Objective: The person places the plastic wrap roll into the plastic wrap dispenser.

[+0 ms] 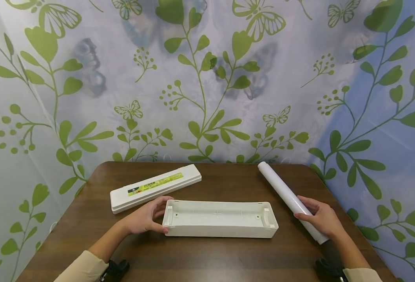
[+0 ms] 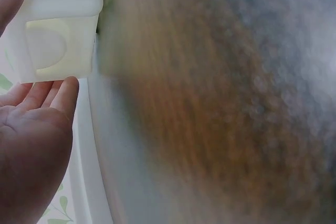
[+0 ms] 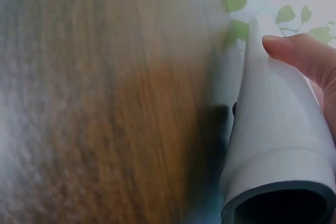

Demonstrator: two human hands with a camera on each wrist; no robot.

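white roll (image 1: 287, 197) — smooth cylinder, right hand (image 1: 321, 219) fingers wrapped; left hand (image 1: 144, 216) pinches plastic tray (image 1: 220, 231).

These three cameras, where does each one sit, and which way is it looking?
Head: on the person's head, looking down at a brown wooden table; both forearms, left hand and right hand show.
Left wrist: by the left palm, facing the end of the open white plastic tray; fingers show.
Right wrist: along the white rolled tube; a thumb shows.
Shared: head and left wrist both show the tray; head and right wrist the tube.
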